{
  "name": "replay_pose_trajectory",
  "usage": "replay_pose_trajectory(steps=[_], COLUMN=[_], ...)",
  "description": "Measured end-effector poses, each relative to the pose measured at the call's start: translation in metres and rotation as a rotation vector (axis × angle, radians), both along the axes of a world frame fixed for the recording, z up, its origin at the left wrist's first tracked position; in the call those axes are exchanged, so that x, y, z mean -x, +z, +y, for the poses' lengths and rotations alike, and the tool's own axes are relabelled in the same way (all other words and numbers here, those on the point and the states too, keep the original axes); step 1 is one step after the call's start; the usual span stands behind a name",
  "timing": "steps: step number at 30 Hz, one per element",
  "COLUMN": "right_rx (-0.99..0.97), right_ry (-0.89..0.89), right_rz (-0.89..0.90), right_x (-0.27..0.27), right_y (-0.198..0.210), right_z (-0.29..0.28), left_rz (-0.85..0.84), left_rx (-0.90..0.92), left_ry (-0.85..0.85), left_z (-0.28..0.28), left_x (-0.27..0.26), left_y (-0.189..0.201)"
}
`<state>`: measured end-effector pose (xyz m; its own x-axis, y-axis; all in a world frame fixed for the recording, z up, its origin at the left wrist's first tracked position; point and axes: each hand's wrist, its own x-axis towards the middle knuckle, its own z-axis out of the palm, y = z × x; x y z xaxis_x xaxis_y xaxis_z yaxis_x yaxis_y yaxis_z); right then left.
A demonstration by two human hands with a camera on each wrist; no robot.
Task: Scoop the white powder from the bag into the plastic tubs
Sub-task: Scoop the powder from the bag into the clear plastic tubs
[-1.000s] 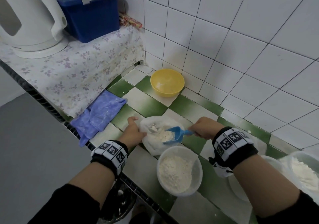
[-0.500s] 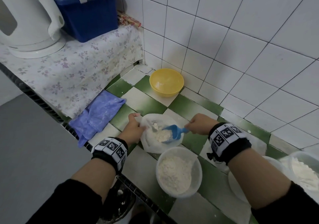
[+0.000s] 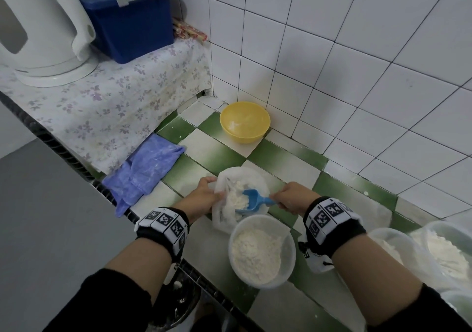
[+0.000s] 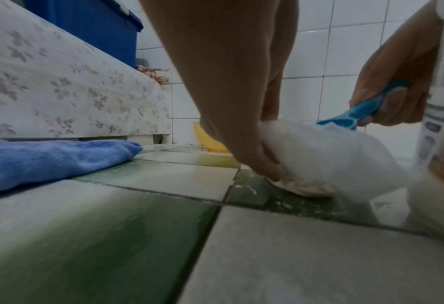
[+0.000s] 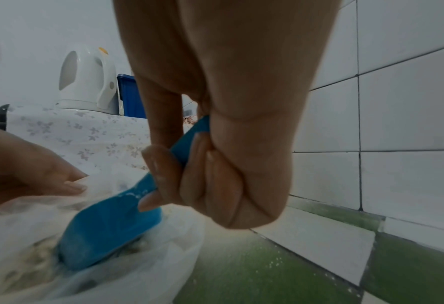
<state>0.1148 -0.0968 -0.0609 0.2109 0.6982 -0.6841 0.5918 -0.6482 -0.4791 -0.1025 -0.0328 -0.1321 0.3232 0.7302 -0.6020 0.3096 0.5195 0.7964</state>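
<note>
A clear plastic bag (image 3: 242,178) of white powder lies open on the green and white tiled counter. My left hand (image 3: 204,196) pinches the bag's left edge and holds its mouth open. My right hand (image 3: 293,196) grips the handle of a blue scoop (image 3: 251,201), whose bowl sits in the powder inside the bag (image 5: 34,236). In the right wrist view my fingers (image 5: 215,185) curl tightly round the scoop (image 5: 106,226) handle. A round plastic tub (image 3: 261,252), mostly full of powder, stands just in front of the bag.
A yellow bowl (image 3: 245,122) sits by the tiled wall corner. A blue cloth (image 3: 143,173) lies to the left. More tubs with powder (image 3: 444,252) stand at the right. A white kettle (image 3: 43,30) and blue box (image 3: 127,17) rest on the raised flowered shelf.
The scoop has pushed deeper and leftward into the powder in the bag. My left hand keeps its hold on the bag's edge.
</note>
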Motion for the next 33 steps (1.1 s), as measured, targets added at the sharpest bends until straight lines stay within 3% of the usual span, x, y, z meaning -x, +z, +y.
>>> replay_pose_trajectory(steps=[7,13,17,21,24,29,33], right_rx=[-0.024,-0.169,-0.273,-0.317,-0.328,-0.375,-0.484], right_ry=[-0.175,-0.25,-0.259,-0.157,0.006,0.37,0.413], right_rz=[0.153,0.277,0.398,0.438,0.352,-0.067,-0.204], right_x=[-0.015,-0.033,-0.047,-0.056,-0.054,-0.036,-0.018], right_y=[-0.002,0.029,0.056,0.075,0.083,0.084,0.077], right_z=[-0.014,-0.04,-0.064,-0.088,-0.103,-0.121,-0.131], left_rz=[0.079,0.003,-0.035,-0.055,-0.022,-0.012,-0.031], left_rx=[-0.137,-0.243,-0.267,-0.245,-0.222,-0.158,-0.11], left_ry=[0.128,0.074,0.02,0.02,0.003,0.057,0.096], left_z=[-0.007,-0.025,-0.035,-0.042,-0.047,-0.055,-0.06], left_x=[0.006,0.013,0.016,0.019,0.019,0.018,0.018], left_y=[-0.002,0.009,0.015,0.015,0.014,0.013,0.013])
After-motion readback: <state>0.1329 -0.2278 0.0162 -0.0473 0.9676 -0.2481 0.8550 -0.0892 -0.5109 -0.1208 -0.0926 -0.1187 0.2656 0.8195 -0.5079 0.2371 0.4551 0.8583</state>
